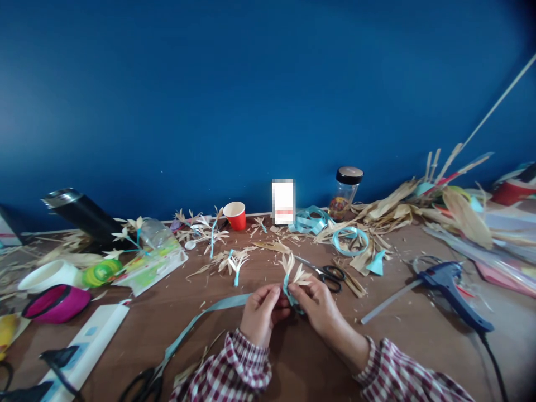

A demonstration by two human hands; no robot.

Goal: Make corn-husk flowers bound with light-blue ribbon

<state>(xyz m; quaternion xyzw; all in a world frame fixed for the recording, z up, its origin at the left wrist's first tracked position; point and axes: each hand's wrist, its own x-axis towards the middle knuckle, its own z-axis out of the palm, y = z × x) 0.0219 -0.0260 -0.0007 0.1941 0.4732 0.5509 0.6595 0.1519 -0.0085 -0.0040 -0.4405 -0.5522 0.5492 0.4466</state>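
Note:
Both my hands meet over the middle of the wooden table (377, 346). My left hand (260, 312) pinches a light blue ribbon (209, 314) that trails off to the lower left. My right hand (316, 304) pinches the stem of a small flower made of dry husk strips (293, 269), with the ribbon wound around the stem between my fingers. The petals stick up above my fingertips. Black-handled scissors (329, 274) lie just beyond my right hand.
A blue glue gun (450, 287) lies at right with a glue stick. Husk scraps (389, 215), ribbon coils (350, 240), a jar (345, 192), a red cup (235, 215) and finished husk flowers (209, 231) line the back. Bowls (56, 304), a flask (86, 215) and second scissors (146, 382) sit at left.

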